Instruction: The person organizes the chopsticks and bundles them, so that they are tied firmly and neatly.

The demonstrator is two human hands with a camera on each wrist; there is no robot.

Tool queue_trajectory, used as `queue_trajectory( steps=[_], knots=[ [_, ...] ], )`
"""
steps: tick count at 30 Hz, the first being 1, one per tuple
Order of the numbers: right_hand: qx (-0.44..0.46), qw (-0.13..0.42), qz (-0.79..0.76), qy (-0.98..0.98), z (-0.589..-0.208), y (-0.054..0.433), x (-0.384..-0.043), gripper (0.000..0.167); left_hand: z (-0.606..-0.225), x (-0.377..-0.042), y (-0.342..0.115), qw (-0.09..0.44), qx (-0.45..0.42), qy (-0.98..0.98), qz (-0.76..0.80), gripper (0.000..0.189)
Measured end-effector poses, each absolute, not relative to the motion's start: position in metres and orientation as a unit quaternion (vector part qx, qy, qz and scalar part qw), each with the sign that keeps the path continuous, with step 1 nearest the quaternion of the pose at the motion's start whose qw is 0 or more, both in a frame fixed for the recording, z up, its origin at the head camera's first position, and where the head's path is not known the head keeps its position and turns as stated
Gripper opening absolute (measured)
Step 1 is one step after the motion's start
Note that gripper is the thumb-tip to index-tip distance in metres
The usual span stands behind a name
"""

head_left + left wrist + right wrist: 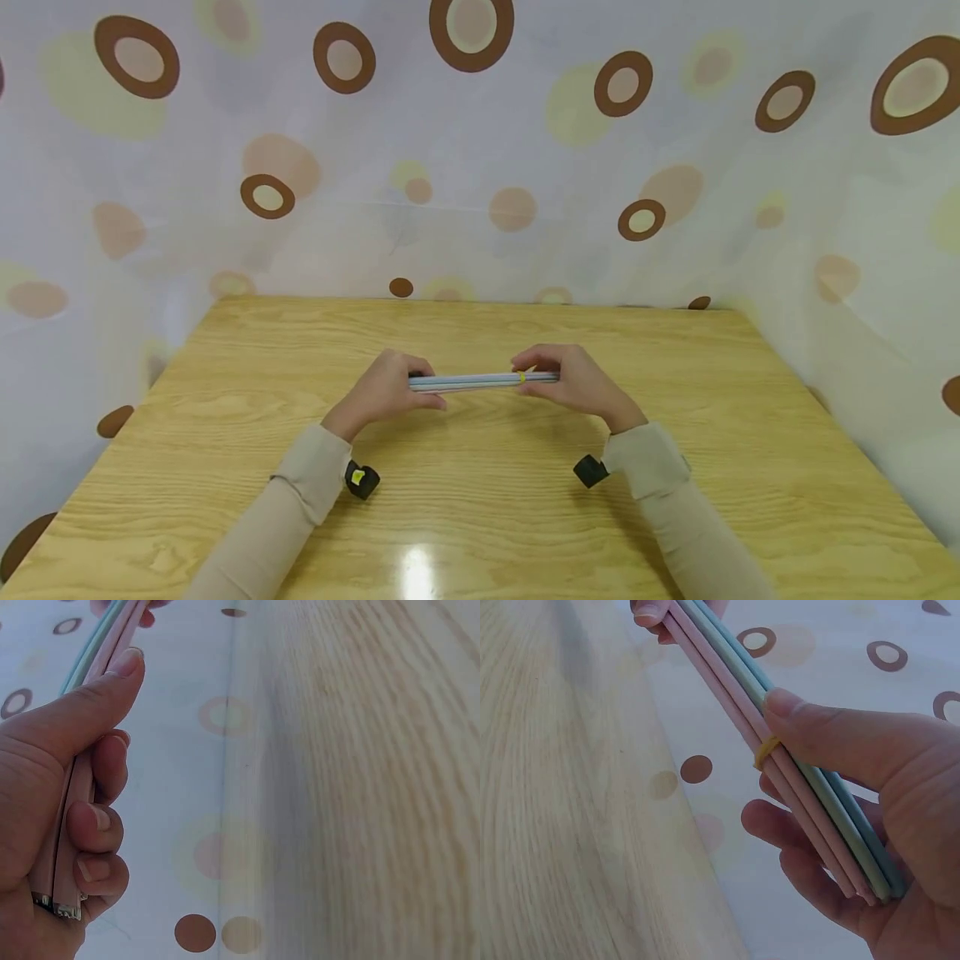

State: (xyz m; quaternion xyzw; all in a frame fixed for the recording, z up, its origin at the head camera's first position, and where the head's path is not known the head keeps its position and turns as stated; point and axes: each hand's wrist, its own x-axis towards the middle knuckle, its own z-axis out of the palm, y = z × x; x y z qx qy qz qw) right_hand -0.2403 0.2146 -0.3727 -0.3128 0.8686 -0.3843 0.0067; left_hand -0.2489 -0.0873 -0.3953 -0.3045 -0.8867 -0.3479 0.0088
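Note:
A slim bundle of pink and pale green-blue chopsticks (pixel 472 382) is held level above the table, spanning both hands. My left hand (pixel 386 386) grips one end; in the left wrist view its thumb lies along the pink sticks (pixel 67 847) and the fingers curl round them, with silvery butt ends showing below. On the other end, my right hand (pixel 576 383) holds the bundle between thumb and curled fingers. A yellow rubber band (pixel 766 752) circles the chopsticks just by the right thumb.
The wood-grain table (pixel 480 517) reaches back to a white wall covering (pixel 465 250) with brown and yellow circles, which also rises at both sides. Small black wrist cameras (pixel 362 480) hang under the sleeves.

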Motion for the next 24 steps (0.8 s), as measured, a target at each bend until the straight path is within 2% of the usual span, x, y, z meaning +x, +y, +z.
queue_trajectory(
  steps=[7,13,19,24],
  knots=[
    [-0.321,0.004,-0.392,0.862,-0.371,0.223,-0.241,0.023,-0.39,-0.25,-0.089,0.016,-0.306,-0.891,-0.335,0.025],
    [-0.318,0.026,-0.392,0.863,-0.365,0.229,-0.237,0.016,-0.39,-0.253,-0.081,0.005,-0.319,-0.883,-0.345,0.025],
    [-0.328,0.04,-0.384,0.862,-0.366,0.224,-0.236,0.016,-0.394,-0.251,-0.081,0.003,-0.315,-0.882,-0.35,0.023],
    [-0.319,0.018,-0.359,0.877,-0.366,0.222,-0.234,0.015,-0.392,-0.251,-0.08,0.005,-0.322,-0.885,-0.338,0.025]
  ],
)
